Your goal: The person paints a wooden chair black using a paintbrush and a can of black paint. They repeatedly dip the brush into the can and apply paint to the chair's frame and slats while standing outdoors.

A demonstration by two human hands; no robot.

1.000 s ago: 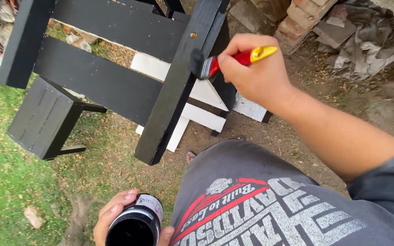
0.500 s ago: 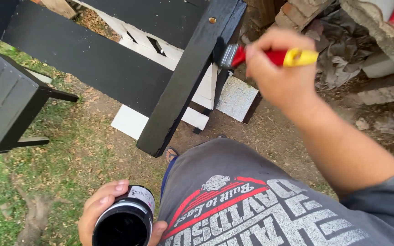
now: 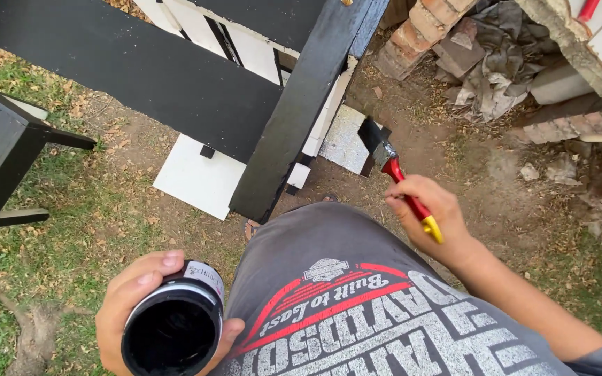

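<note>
I am holding one package, a round can (image 3: 173, 324) of black paint, in my left hand (image 3: 137, 313) at the lower left, close against my shirt. It is standing upright and open, so I am looking straight down into its black inside, ringed by a thin pale rim. A label (image 3: 205, 277) is wrapping around the can's side: it is showing as a white band with small dark print and a bit of red, facing away from me between my thumb and fingers. I am seeing no signs or screens anywhere around me.
</note>
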